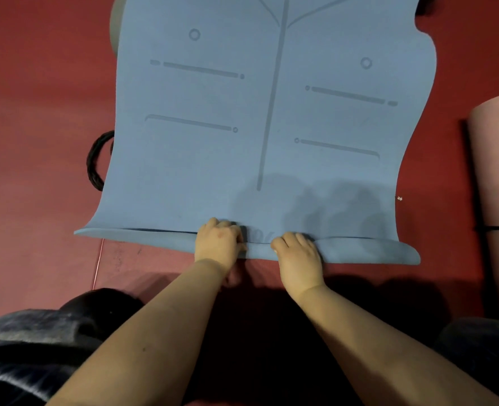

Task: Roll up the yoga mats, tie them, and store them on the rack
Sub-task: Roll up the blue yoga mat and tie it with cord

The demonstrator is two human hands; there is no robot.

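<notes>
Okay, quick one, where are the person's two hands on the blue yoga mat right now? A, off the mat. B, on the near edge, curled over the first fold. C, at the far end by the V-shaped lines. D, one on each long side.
B: the left hand and right hand sit side by side on the near edge of the blue yoga mat, fingers curled over the first fold.

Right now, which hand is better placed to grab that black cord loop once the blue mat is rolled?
Probably the left hand: the black cord loop lies at the blue mat's left edge.

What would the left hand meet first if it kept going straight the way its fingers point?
Only the flat blue yoga mat itself. The left hand grips its folded near edge, fingers pointing up the mat's length; nothing else shows in that line within the frame.
</notes>
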